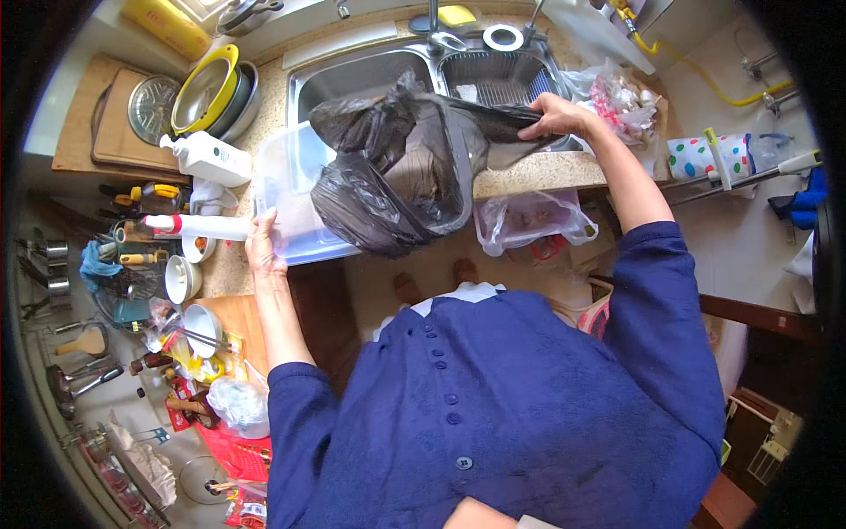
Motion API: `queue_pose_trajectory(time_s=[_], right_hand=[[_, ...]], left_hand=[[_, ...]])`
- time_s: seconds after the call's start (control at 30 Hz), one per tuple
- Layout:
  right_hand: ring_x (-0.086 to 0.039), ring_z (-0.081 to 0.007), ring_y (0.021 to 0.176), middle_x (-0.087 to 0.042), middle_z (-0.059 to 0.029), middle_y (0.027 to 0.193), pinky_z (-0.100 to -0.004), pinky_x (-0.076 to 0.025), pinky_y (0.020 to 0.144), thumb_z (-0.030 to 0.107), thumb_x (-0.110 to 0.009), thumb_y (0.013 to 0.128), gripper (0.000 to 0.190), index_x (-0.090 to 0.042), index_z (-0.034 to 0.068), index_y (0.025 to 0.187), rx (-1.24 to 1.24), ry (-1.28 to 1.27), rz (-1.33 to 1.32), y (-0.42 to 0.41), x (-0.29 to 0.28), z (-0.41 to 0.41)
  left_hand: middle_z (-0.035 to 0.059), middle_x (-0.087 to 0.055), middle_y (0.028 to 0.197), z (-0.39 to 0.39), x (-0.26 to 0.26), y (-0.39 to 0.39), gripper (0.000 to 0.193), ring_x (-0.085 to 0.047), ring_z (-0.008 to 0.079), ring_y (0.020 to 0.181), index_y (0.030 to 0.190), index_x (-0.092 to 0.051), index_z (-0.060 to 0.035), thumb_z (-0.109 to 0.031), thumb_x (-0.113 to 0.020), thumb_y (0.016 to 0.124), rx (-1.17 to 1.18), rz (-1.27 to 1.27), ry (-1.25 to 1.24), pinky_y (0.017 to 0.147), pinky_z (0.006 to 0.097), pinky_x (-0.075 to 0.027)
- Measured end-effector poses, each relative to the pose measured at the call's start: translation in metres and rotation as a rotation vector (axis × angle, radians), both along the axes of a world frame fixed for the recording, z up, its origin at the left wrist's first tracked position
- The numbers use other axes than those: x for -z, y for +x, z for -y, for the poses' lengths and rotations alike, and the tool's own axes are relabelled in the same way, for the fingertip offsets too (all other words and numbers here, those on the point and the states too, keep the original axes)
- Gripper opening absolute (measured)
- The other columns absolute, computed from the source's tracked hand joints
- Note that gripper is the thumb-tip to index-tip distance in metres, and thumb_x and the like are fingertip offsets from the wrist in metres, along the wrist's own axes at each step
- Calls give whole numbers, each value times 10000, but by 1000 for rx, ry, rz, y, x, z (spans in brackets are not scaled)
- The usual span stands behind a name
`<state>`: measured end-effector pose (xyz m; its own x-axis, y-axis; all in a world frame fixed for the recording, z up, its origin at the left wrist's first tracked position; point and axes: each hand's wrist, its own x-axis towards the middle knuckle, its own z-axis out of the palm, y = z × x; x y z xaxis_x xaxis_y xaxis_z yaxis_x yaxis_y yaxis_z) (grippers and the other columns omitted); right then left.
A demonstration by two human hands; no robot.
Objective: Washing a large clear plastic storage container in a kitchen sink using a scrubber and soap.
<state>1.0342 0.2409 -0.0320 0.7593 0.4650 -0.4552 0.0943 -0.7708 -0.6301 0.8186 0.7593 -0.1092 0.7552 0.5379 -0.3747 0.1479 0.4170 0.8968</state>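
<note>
My left hand (266, 243) grips the near left edge of a translucent plastic container (297, 221), which lies over the counter's front edge. My right hand (558, 118) pinches one side of a thin black plastic bag (367, 202) and stretches it out to the right. The bag is bunched and spread around a dark rounded rim (466, 172), in front of the sink. What lies inside the bag is hard to make out. Beside my left hand stands a white bottle (211, 227) with a red collar.
Behind the bag is a double-bowl steel sink (360, 73) with a faucet (434, 30). A white pump bottle (215, 159) and nested bowls (208, 89) stand at the left. Crumpled plastic bags (618, 99) lie to the right. Below the counter hangs a bag-lined bin (529, 218).
</note>
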Motion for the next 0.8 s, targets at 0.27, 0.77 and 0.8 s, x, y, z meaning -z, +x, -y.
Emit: queue_pose_trajectory(time_s=[0.27,0.77,0.8], right_hand=[[-592,-35,807,-671,38,897,-188,-455,758,145,-677,851,156,-693,40,965,261,632,-36,1,-56,8],[-620,-401,915,-625,-266,968,-438,-478,804,446,-800,700,680,-509,-32,1086,-190,162,645,-66,-48,-106],[-613,-415,965,-602,-265,1070,-445,-495,825,409,-826,671,856,-394,1,1287,-125,34,710,-64,-46,-115]], left_hand=[[-23,-611,819,0,7,-2,207,-563,90,703,926,-619,-92,-90,-764,779,-37,83,70,619,237,-464],[23,-631,859,54,-54,6,212,-582,96,741,909,-593,-42,-23,-755,773,-132,131,261,701,244,-480],[16,-627,843,61,-63,5,208,-576,85,732,902,-590,-40,-17,-753,774,-113,131,304,692,233,-472]])
